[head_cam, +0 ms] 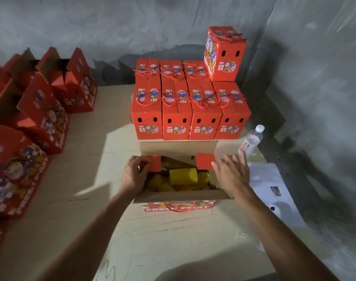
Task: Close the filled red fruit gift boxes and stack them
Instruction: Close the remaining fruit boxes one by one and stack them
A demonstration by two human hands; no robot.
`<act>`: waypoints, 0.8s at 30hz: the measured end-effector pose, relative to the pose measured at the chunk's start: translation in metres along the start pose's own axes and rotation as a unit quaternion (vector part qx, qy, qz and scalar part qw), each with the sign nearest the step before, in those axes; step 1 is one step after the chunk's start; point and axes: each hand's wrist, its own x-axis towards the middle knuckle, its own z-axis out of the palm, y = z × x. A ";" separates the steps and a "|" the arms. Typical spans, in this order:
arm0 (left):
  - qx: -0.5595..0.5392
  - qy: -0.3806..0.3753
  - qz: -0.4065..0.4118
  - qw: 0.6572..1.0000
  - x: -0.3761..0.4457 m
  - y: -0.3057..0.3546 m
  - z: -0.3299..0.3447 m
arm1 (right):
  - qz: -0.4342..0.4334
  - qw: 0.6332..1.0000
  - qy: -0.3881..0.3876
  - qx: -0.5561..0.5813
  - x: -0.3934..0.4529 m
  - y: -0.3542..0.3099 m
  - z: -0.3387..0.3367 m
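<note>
The left hand (pixel 132 175) is at the left end of the open box (pixel 178 194), and its curled fingers pinch the small red left end flap (pixel 155 163), which leans in over the opening. The right hand (pixel 231 171) is at the right end of the same box with straight, spread fingers; its fingertips touch the edge of the red right end flap (pixel 206 161), and it grips nothing.

The open box stands on the pale counter (pixel 91 179), directly in front of the person. Inside it lie fruits in yellow foam nets (pixel 183 176). Its far long flap (pixel 178 148) stands up and shows plain brown cardboard. On the near side of the box one can read "FRESH FRUIT" in white letters, and a red cord handle (pixel 180 207) hangs there.

Just behind the open box is the stack of closed red boxes (pixel 190 110): a front row of four, more boxes behind them, and one upper box (pixel 223 55) which stands on the right end of the stack. Each front has two dark slots and a round cartoon label; the small writing is not readable.

To the left of the open box, well apart, stand several unclosed red boxes (pixel 51 102) with their flaps up; the nearest one shows "FRESH FRUIT" along its side. To the right of the open box a clear water bottle (pixel 252 140) with a white cap and red label stands near a white paper sheet (pixel 274 189).
</note>
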 end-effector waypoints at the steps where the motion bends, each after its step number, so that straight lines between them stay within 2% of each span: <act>1: -0.015 0.014 0.009 1.000 -0.001 -0.004 0.002 | -0.008 1.000 0.002 0.008 -0.002 -0.005 0.003; 3: -0.049 0.025 0.003 0.998 -0.002 -0.009 0.006 | -0.018 0.996 0.005 0.089 -0.004 -0.014 0.011; 6: -0.069 0.011 -0.013 0.997 -0.002 -0.009 0.008 | -0.016 0.951 -0.002 0.310 -0.003 -0.016 0.017; 8: -0.068 0.015 0.013 0.998 -0.004 -0.009 0.009 | -0.029 0.932 0.019 0.361 -0.005 -0.015 0.020; 16: -0.038 0.045 0.066 0.996 -0.005 -0.009 0.008 | 0.005 0.928 0.120 0.352 -0.010 -0.017 0.020; 19: -0.021 0.017 0.123 0.992 -0.003 -0.012 0.006 | -0.006 0.944 0.110 0.312 -0.012 -0.017 0.022; 21: 0.008 -0.036 0.123 0.992 0.000 -0.010 0.005 | -0.018 0.953 0.093 0.289 -0.013 -0.016 0.022; 24: 0.043 -0.095 0.111 0.988 0.003 -0.007 0.005 | -0.014 0.958 0.025 0.285 -0.010 -0.014 0.017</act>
